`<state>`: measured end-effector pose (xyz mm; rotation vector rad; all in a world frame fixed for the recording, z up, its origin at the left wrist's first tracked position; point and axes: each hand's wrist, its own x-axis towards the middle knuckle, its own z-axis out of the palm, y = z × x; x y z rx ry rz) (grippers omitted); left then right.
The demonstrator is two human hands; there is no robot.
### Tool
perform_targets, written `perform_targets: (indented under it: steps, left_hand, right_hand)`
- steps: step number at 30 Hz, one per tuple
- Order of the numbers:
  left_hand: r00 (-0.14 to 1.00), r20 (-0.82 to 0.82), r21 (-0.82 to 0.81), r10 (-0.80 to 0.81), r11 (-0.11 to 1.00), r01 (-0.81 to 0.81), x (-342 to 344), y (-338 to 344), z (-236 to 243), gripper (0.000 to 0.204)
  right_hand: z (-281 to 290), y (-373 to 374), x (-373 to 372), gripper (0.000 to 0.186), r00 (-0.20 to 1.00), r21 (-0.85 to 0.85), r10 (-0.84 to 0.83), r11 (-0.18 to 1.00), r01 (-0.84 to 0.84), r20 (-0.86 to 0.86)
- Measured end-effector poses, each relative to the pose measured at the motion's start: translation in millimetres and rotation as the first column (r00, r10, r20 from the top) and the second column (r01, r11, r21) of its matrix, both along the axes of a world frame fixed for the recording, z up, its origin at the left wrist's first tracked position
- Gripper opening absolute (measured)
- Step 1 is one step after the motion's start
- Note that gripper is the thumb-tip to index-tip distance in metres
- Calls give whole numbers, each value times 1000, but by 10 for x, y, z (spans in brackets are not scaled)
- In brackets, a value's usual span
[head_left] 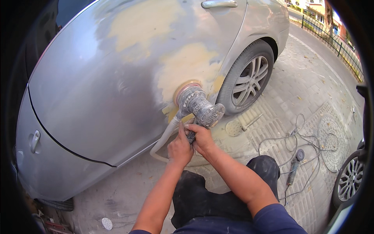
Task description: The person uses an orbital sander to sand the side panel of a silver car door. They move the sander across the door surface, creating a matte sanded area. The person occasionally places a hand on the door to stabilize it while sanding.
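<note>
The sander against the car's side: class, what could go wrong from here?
1. The sander is close to the car's tyre, so a sideways slip might scuff it.
2. Its pale hose loops down by the car's lower edge and could snag.
3. Cables lie looped on the paving near the person's right knee and might trip them.

We're outdoors in bright daylight, and it's grey paving underfoot, dusty and pale, with a few dry leaves scattered about! Ribbed slabs run across the middle, and over to the right, there's a round cover set in the ground. Up in the top right corner, a dark metal fence curves along, a tree trunk rising behind it, pale buildings beyond!
</note>
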<state>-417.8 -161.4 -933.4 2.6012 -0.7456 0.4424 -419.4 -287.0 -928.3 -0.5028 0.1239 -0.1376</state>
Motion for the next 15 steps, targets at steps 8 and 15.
perform_targets:
  steps: [8, 15]
  left_hand:
    - [996, -35, -52, 84, 995, -86, -239, 487, -55, 97]
    - [997, 79, -31, 3, 1000, -1, -1, 30, 33, 92]
  right_hand:
    - [10, 499, -172, 14, 991, -182, 99, 980, -80, 95]
    - [37, 55, 6, 12, 997, -35, -47, 998, 49, 66]
